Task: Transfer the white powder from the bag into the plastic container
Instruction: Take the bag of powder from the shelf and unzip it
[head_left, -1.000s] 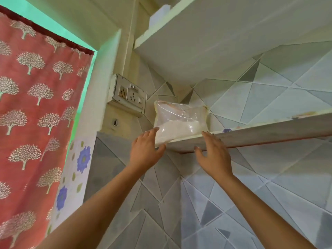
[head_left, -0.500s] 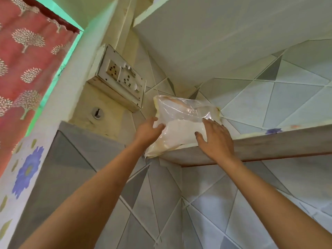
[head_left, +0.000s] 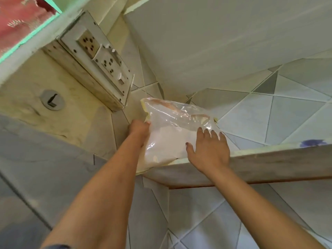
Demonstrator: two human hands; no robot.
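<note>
The clear bag, its lower half full of white powder, stands at the left end of the shelf, with its bottom corner hanging over the shelf's front edge at 7 o'clock. The left hand grips the bag's left edge, so the bag lies at its 3 o'clock. The right hand presses straight, spread fingers flat on the bag's front, with the bag at its 10 o'clock; orange-yellow marks along the bag's top are too blurred to read.
</note>
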